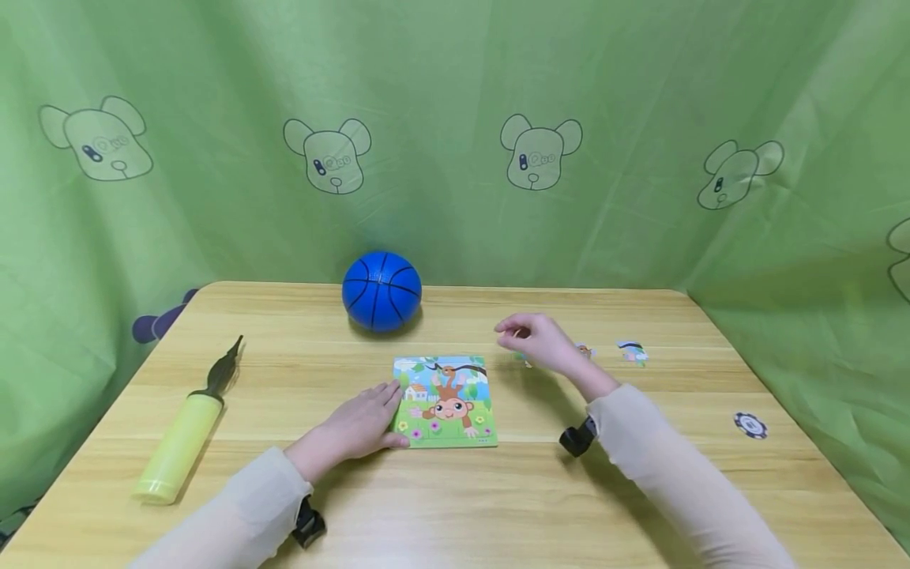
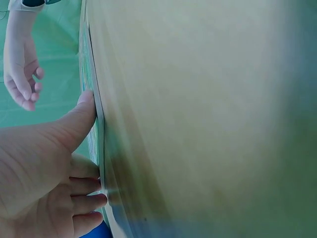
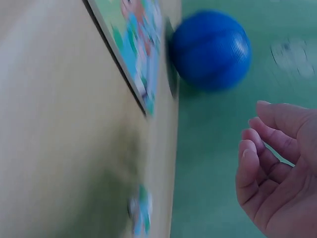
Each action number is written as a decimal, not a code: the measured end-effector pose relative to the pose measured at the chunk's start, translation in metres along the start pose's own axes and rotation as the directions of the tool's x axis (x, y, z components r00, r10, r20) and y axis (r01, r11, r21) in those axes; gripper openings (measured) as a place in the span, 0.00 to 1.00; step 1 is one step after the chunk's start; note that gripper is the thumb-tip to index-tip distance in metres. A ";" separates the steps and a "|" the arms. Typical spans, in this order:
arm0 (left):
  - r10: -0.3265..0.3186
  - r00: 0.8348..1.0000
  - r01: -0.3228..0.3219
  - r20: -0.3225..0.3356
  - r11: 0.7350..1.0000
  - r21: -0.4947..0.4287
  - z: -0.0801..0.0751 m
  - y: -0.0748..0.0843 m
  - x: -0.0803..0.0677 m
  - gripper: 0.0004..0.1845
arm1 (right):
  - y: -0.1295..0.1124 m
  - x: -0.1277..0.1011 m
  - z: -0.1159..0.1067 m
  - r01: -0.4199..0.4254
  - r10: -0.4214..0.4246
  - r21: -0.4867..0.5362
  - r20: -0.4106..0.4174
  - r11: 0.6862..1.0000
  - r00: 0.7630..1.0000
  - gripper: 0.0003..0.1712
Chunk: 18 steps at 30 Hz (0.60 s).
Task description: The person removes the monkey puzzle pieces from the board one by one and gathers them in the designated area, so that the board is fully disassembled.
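Note:
A square jigsaw puzzle (image 1: 448, 403) with a cartoon monkey hanging from a branch lies flat on the table. My left hand (image 1: 366, 417) rests against its left side, the thumb at the near corner and the fingers extended along the edge. In the left wrist view the thumb touches the puzzle's rim. My right hand (image 1: 536, 341) hovers above the table, right of the puzzle, its fingers loosely curled around nothing. Partly hidden beneath it is a puzzle piece (image 1: 524, 359). Two more pieces lie further right: one (image 1: 585, 350) behind the wrist, another (image 1: 633, 353) fully visible.
A blue basketball (image 1: 381, 291) sits behind the puzzle. On the left lies a yellow hand pump (image 1: 181, 446) with a dark nozzle. A black-and-white poker chip (image 1: 750, 425) is near the table's right edge. Green curtains hang around the table (image 1: 455, 514).

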<state>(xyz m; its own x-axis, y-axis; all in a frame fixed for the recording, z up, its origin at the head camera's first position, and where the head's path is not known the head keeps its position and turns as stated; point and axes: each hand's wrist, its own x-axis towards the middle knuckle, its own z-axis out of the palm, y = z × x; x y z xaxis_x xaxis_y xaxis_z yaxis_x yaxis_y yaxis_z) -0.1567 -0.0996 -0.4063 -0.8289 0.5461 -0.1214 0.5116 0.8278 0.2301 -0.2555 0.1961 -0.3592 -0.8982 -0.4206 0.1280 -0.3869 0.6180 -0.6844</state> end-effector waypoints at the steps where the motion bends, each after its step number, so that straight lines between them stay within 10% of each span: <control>1: -0.001 1.000 0.001 0.001 1.000 -0.001 0.000 0.000 0.000 0.44 | -0.004 0.001 0.006 0.010 -0.010 0.001 0.019 1.000 1.000 0.15; 18: -0.002 1.000 0.002 -0.002 1.000 -0.023 0.001 -0.002 0.001 0.44 | -0.038 0.008 0.088 0.090 -0.084 -0.004 0.314 0.996 0.946 0.17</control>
<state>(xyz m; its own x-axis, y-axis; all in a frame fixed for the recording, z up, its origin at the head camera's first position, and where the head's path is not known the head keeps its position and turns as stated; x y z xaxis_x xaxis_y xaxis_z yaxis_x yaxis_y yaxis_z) -0.1578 -0.1003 -0.4082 -0.8303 0.5444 -0.1193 0.5049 0.8255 0.2523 -0.2298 0.1109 -0.3957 -0.7509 -0.6588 -0.0469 -0.4672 0.5801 -0.6673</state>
